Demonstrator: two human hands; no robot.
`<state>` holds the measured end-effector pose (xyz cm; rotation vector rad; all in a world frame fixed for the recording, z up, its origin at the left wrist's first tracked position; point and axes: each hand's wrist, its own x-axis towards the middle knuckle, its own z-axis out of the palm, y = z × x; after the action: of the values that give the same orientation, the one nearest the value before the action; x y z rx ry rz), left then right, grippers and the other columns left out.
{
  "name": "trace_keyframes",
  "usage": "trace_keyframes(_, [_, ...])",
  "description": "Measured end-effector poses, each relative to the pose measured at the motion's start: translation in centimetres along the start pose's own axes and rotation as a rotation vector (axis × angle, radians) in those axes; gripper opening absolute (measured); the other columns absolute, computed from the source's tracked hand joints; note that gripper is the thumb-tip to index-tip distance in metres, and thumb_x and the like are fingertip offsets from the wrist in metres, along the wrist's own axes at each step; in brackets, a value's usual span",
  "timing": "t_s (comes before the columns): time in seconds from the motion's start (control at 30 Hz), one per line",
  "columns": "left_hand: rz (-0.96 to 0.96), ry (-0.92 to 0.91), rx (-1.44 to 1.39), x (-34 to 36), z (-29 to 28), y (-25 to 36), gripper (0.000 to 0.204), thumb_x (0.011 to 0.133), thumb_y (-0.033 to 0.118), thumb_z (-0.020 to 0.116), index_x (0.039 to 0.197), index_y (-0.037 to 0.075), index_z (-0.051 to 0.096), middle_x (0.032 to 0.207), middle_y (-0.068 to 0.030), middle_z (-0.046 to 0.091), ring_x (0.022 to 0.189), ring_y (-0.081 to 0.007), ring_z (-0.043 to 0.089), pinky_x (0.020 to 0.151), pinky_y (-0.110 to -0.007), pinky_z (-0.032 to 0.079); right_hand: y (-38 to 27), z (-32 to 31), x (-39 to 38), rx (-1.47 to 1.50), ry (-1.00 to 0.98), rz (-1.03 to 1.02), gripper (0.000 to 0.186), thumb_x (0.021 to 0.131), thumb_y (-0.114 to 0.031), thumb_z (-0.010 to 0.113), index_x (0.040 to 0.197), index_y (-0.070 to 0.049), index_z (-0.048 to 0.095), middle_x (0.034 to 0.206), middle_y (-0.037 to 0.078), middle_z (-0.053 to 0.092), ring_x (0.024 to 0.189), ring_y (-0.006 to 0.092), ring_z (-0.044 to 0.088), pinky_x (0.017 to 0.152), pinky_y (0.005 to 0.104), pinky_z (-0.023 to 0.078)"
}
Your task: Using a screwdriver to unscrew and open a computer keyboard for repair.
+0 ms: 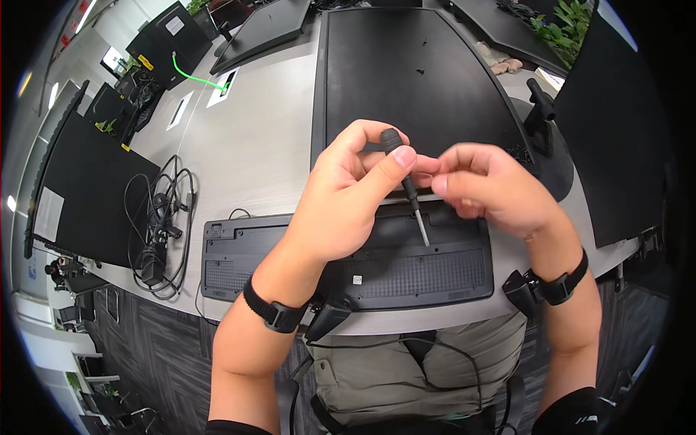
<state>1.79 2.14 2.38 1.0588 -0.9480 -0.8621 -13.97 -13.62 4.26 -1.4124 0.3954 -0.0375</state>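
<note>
My left hand [348, 196] grips a black-handled screwdriver [410, 188], its metal shaft pointing down over an upturned black keyboard [391, 279]. My right hand [482, 185] is beside the handle, fingers curled and pinched; whatever they hold, if anything, is hidden. Beneath and beyond my hands a large black monitor [391, 87] lies flat, with small dark screws [420, 71] on it.
Coiled cables and an adapter [156, 257] lie left, beside a black panel [83, 188]. A monitor stand [551, 159] and upright screen [616, 145] are right. Behind are a black computer case [167, 43], green cable [188, 76], more screens and a plant [558, 32].
</note>
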Motion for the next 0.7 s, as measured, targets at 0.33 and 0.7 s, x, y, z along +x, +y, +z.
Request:
trace_keyframes(0.33, [-0.103, -0.061, 0.004, -1.1, 0.6, -0.9, 0.022, 0.106, 0.011, 0.061, 0.122, -0.001, 0.051, 0.113, -0.0219, 0.074, 0.099, -0.0187, 0.071, 0.085, -0.033, 0.061, 3.1, -0.4, 0.4, -0.101, -0.262, 0.056, 0.019, 0.092, -0.020, 0.082, 0.093, -0.001, 0.077, 0.078, 0.001, 0.067, 0.068, 0.0079, 0.061, 0.060, 0.0226, 0.048])
trace_keyframes(0.7, [-0.149, -0.090, 0.031, -1.5, 0.8, -0.7, 0.026, 0.105, 0.008, 0.061, 0.126, -0.002, 0.050, 0.116, -0.0234, 0.073, 0.102, -0.0192, 0.070, 0.086, -0.034, 0.061, 3.5, 0.2, -0.2, -0.281, -0.218, -0.043, 0.014, 0.096, -0.012, 0.072, 0.093, 0.002, 0.074, 0.078, 0.003, 0.068, 0.068, 0.0089, 0.065, 0.060, 0.0247, 0.052])
